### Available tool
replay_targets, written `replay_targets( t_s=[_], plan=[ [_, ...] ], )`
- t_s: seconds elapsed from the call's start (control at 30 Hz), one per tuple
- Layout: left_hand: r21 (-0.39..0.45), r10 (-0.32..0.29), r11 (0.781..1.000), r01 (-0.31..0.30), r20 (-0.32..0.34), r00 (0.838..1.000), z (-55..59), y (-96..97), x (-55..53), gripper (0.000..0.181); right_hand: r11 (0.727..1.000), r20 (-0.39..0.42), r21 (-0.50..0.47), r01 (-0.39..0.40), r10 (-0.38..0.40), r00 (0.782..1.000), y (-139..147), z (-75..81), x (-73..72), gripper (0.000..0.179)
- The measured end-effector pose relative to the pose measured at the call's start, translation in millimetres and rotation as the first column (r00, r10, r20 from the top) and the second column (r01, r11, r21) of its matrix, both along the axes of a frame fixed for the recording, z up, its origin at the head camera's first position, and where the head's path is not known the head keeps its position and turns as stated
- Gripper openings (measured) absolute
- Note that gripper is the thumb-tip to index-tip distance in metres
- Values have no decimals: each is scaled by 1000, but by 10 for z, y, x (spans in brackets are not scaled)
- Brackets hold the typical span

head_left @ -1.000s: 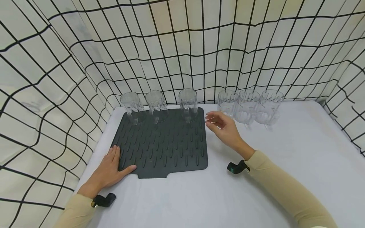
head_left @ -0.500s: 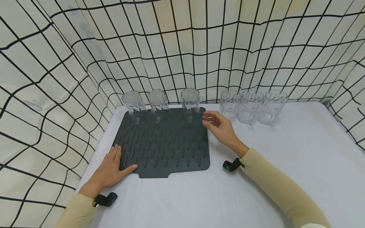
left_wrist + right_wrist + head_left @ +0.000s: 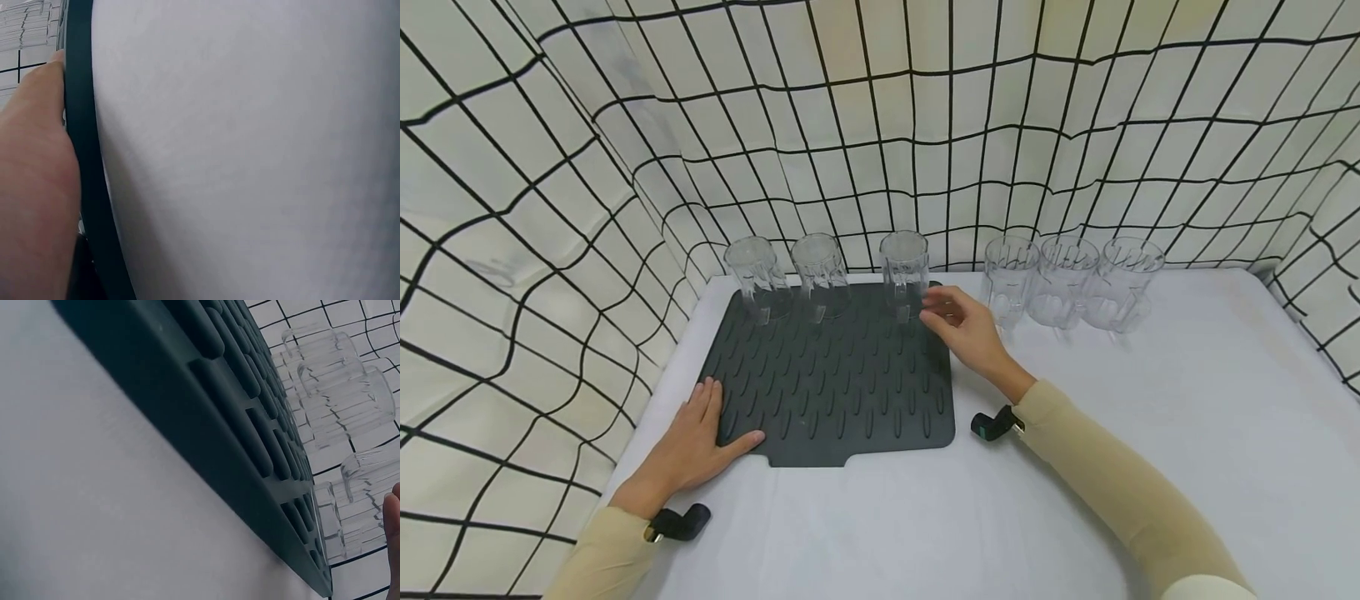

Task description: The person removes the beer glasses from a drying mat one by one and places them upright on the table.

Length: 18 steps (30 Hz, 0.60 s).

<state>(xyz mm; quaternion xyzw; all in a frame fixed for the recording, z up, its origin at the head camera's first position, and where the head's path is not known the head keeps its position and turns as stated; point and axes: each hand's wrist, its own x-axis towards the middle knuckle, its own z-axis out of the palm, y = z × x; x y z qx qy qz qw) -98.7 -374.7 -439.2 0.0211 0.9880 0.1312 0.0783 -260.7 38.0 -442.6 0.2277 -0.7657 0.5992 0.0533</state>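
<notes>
Three clear glass mugs, a left one [image 3: 762,279], a middle one [image 3: 822,277] and a right one [image 3: 905,275], stand along the back of the dark grey ridged mat [image 3: 827,392]. My right hand [image 3: 970,329] is at the right side of the right mug, its fingers loosely bent and spread from the thumb. Whether the fingertips touch the glass I cannot tell; in the right wrist view a fingertip [image 3: 392,512] overlaps the mug's [image 3: 362,500] edge. My left hand [image 3: 696,442] lies flat on the mat's front left corner, fingers straight.
Three more clear glass mugs [image 3: 1063,283] stand close together on the white table [image 3: 1075,467], right of the mat. Black netting [image 3: 947,150] over white walls encloses the back and sides. A tab juts from the mat's front edge.
My right hand has moved left, from beside the mat to the right mug on it. The left hand stays on the mat's corner. The head view has shifted slightly.
</notes>
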Motion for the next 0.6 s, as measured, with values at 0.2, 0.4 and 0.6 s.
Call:
replay_targets(
  t_s=[0.2,0.4,0.6],
  plan=[
    [-2,0,1000,0,4,1000,17,15,-10,120,999,6,32,11,-11,1000,-62,1,-56,40],
    [1,-6,1000,6,-3,1000,24,31,-21,119,1000,26,11,28,-29,999,-109,-55,-105,36],
    [-4,-1,1000,1,4,1000,18,19,-29,119,999,47,-2,37,-37,998,-187,-94,-155,35]
  ],
)
